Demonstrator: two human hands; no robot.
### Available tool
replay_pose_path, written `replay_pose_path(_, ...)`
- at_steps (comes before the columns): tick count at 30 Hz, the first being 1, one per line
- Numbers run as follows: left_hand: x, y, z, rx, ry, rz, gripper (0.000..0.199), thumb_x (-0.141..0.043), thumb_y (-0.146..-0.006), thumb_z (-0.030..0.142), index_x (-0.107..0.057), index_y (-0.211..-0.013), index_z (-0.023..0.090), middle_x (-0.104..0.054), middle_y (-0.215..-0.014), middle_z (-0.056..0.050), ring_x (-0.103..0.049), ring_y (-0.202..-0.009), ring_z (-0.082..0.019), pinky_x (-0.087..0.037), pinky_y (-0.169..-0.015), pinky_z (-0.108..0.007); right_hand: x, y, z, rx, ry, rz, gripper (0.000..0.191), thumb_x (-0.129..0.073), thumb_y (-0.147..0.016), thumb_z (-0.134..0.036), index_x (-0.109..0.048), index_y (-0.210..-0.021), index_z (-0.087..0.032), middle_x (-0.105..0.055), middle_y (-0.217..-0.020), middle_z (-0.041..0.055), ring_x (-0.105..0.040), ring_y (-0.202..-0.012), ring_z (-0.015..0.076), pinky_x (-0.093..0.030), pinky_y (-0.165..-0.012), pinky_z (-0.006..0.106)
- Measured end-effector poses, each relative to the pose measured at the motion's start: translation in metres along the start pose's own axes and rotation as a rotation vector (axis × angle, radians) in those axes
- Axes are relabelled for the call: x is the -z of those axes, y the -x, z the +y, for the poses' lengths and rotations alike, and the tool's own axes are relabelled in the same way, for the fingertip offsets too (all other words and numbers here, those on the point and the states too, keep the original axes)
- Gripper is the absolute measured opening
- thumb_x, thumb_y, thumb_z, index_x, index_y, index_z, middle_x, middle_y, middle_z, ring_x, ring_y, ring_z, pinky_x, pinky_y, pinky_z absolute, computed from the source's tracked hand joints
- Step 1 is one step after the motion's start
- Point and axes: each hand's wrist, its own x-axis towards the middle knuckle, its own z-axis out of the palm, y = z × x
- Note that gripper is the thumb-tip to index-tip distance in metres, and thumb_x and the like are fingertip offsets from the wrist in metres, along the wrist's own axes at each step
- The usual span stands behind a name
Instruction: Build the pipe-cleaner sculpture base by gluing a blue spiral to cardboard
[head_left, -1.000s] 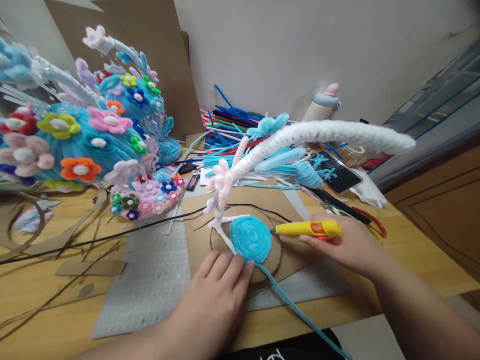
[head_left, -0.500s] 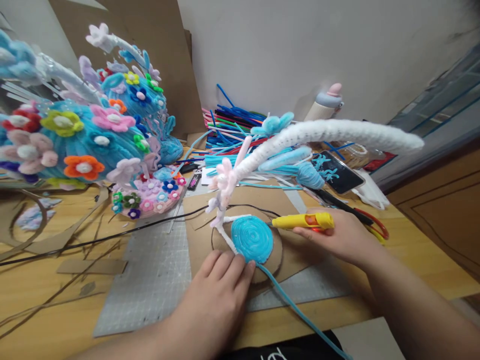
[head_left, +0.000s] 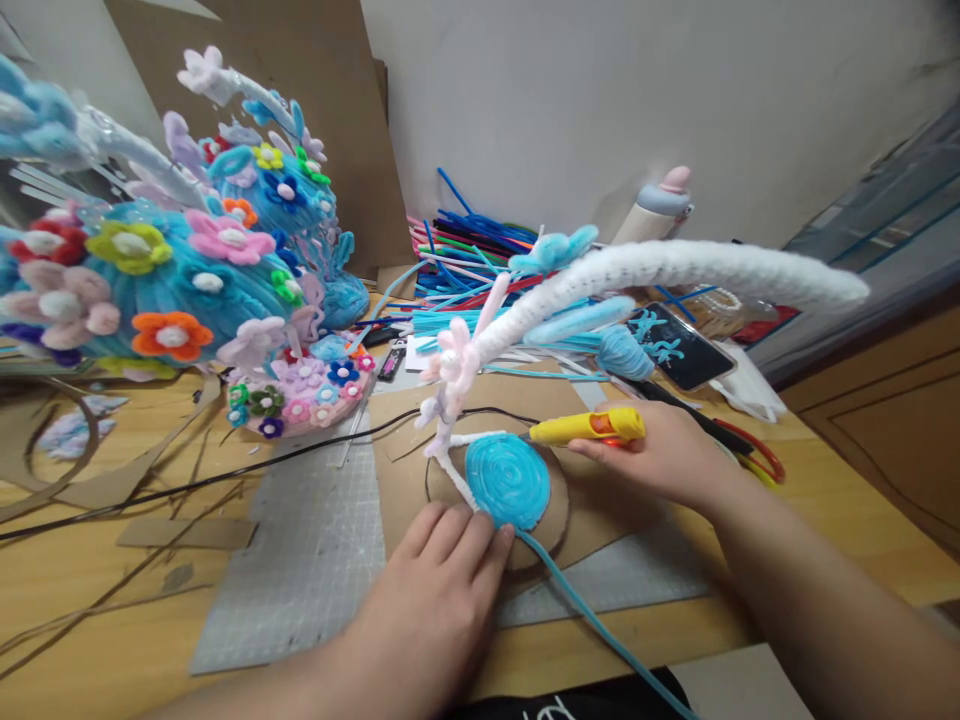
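Observation:
My right hand (head_left: 667,455) is closed round a yellow hot glue gun (head_left: 589,427). The gun's nozzle points left, at the upper right edge of a flat blue pipe cleaner coil (head_left: 508,480). That coil lies on a round cardboard disc (head_left: 556,515). At the coil's lower left edge, my left hand (head_left: 442,565) presses with curled fingers where the loose blue pipe cleaner (head_left: 581,600) leaves the spiral; its fingertips are partly hidden. A white wrapped stem (head_left: 675,268) with a pale pink flower (head_left: 454,360) rises from the disc and arches right.
Flower-covered blue pipe cleaner pieces (head_left: 172,260) stand on the left. Loose pipe cleaners (head_left: 480,250) are heaped at the back, near a phone (head_left: 686,350) and a bottle (head_left: 652,210). A black cord (head_left: 225,468) crosses the grey cutting mat (head_left: 300,560). Cardboard scraps (head_left: 187,533) lie left.
My right hand has moved the glue gun a little to the left, its nozzle now over the coil's upper edge. My left hand keeps its place at the coil.

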Motion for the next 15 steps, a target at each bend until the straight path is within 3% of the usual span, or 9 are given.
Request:
replay_pose_path(8, -0.0014, 0.0009, -0.0006, -0.005, 0.005, 0.011, 0.04, -0.05, -0.091, 0.022, -0.051, -0.13, 0.016, -0.061, -0.111, -0.007, -0.05, -0.102, -0.025, -0.035, -0.093, -0.04, 0.0006, -0.0043, -0.005, 0.088, 0.02, 0.014, 0.041, -0.054, -0.081, -0.063, -0.06, -0.068, -0.024, -0.065, -0.07, 0.0009, -0.057, -0.061, 0.0182, -0.038, -0.055, 0.03)
replay_pose_path(15, -0.0034, 0.001, -0.0006, 0.0, -0.009, 0.032, 0.037, -0.048, -0.092, 0.022, -0.053, -0.129, 0.016, -0.061, -0.11, -0.006, -0.05, -0.101, -0.025, -0.035, -0.093, -0.04, 0.0032, -0.0009, -0.004, 0.049, -0.009, -0.004, 0.042, -0.055, -0.08, -0.064, -0.058, -0.068, -0.024, -0.065, -0.068, 0.0005, -0.056, -0.059, 0.0183, -0.037, -0.052, 0.03)
